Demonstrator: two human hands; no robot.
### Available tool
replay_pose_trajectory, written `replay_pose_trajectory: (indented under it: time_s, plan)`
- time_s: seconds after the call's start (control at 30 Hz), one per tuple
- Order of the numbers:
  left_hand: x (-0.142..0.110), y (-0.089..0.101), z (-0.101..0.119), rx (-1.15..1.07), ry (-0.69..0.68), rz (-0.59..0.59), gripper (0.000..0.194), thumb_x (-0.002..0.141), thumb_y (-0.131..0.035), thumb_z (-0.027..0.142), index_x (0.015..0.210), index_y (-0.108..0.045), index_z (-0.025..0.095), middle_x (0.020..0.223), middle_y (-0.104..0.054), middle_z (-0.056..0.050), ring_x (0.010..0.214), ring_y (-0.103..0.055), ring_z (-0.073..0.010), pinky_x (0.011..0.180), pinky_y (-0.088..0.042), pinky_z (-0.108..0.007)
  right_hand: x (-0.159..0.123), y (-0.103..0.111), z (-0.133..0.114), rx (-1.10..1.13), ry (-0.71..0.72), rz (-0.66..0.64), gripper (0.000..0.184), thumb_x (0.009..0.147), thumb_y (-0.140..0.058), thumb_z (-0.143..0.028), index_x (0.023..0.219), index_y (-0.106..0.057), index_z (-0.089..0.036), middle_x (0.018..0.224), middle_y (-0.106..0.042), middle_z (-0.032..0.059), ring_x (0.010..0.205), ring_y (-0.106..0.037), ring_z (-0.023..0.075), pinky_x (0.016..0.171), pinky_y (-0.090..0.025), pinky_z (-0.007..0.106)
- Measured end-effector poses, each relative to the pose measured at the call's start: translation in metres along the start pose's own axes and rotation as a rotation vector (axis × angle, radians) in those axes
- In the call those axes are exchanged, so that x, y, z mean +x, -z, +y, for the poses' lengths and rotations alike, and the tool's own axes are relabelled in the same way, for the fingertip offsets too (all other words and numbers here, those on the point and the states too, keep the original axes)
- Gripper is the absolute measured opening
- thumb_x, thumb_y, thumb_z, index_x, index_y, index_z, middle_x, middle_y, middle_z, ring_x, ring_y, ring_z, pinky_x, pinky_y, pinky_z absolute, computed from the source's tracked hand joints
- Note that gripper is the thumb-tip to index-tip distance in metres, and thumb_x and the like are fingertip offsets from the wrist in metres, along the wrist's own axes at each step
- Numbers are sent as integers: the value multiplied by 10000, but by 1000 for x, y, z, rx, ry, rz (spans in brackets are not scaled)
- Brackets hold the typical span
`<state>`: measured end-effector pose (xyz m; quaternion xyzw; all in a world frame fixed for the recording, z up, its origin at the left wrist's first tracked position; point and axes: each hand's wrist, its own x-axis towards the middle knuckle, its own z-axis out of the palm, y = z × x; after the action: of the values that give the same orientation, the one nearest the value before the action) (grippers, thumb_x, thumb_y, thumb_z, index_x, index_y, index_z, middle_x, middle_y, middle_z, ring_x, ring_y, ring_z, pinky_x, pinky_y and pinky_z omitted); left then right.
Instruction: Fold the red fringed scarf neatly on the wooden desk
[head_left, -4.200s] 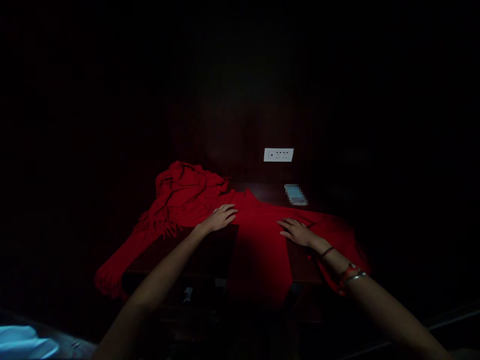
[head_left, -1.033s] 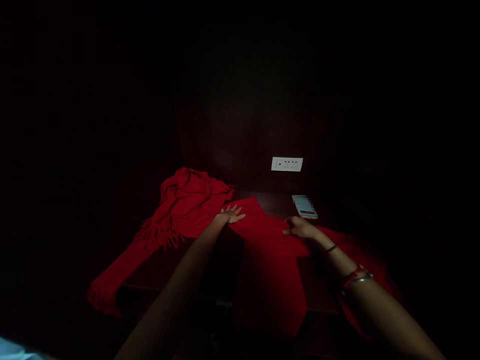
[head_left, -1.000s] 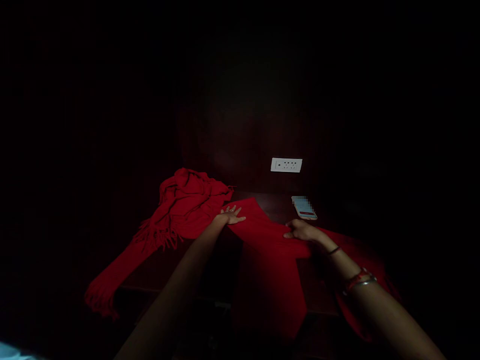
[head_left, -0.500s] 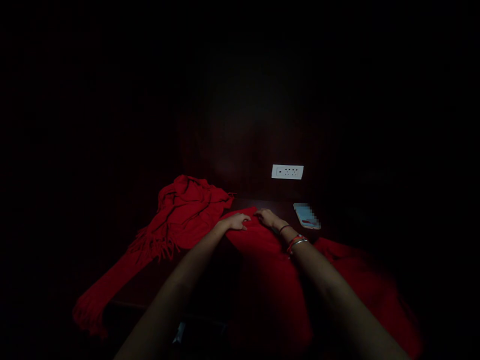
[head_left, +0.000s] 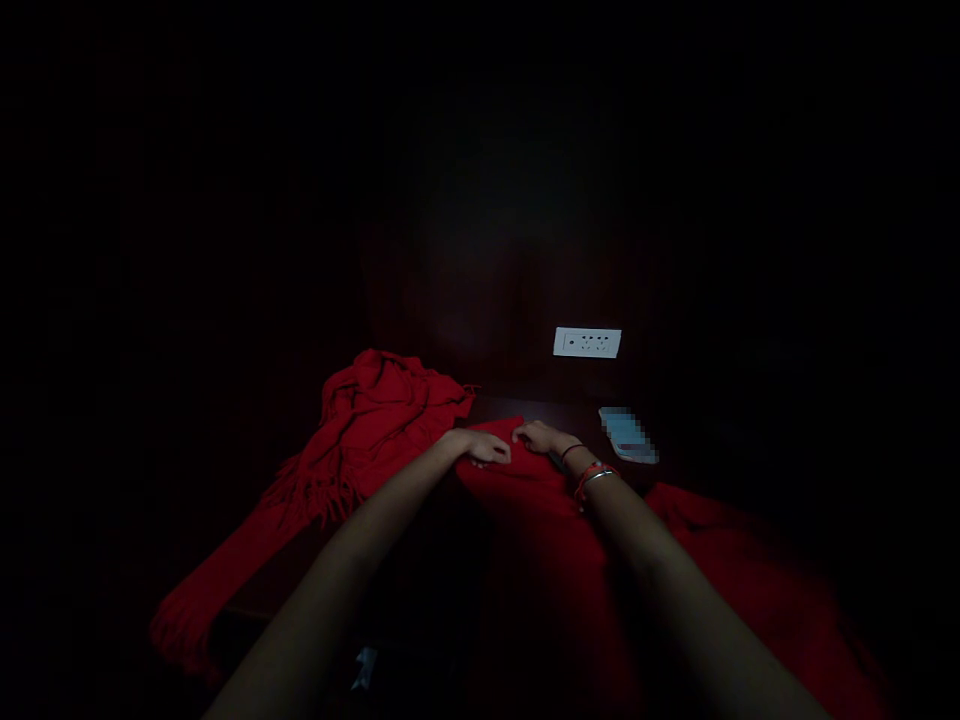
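Note:
A red cloth (head_left: 540, 510) lies spread over a dark table and hangs over its near edge. My left hand (head_left: 484, 446) rests on the cloth's far end with its fingers curled onto the fabric. My right hand (head_left: 536, 437) sits close beside it on the same far end, fingers bent down on the cloth; bangles and a thread circle that wrist. A second red scarf (head_left: 367, 420) with fringes lies bunched at the left, one end trailing off the table.
A phone (head_left: 628, 436) lies on the table right of my hands. A white socket plate (head_left: 587, 342) is on the dark wall behind. The room is very dark. Something pale (head_left: 365, 668) shows below the table edge.
My right hand has moved left across the cloth from near the phone to beside my left hand. The left hand's fingers went from spread flat to curled.

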<state>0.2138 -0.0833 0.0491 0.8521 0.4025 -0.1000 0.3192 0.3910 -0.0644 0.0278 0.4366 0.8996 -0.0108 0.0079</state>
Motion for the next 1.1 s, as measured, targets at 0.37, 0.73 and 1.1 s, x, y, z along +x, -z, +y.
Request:
replay_pose_trajectory:
  time_s: [0.37, 0.73, 1.1]
  plan:
    - [-10, 2, 4, 219, 283, 628, 317, 712, -516, 201, 1018, -461, 138, 887, -568, -98, 777, -565, -193, 600, -407, -238, -18, 9, -13, -31, -24, 70, 423, 742, -397, -50, 1122, -510, -196, 1091, -536, 78, 939, -516, 136, 766, -370, 226]
    - [-16, 16, 0, 345, 110, 575, 178, 748, -453, 131, 842, -601, 159, 1117, -480, -110, 927, -536, -222, 798, -404, -303, -32, 28, -8, -96, -364, 16, 305, 766, -410, -125, 1001, -604, -139, 1011, -596, 172, 936, -562, 232, 743, -422, 307]
    - [25, 27, -10, 90, 124, 848, 508, 783, -379, 99, 1285, -300, 91, 1322, -338, -111, 1208, -308, -157, 987, -253, -228, -34, 21, 4, 14, -691, 89, 287, 747, -436, -121, 958, -627, -84, 989, -591, 211, 901, -581, 251, 699, -448, 305]
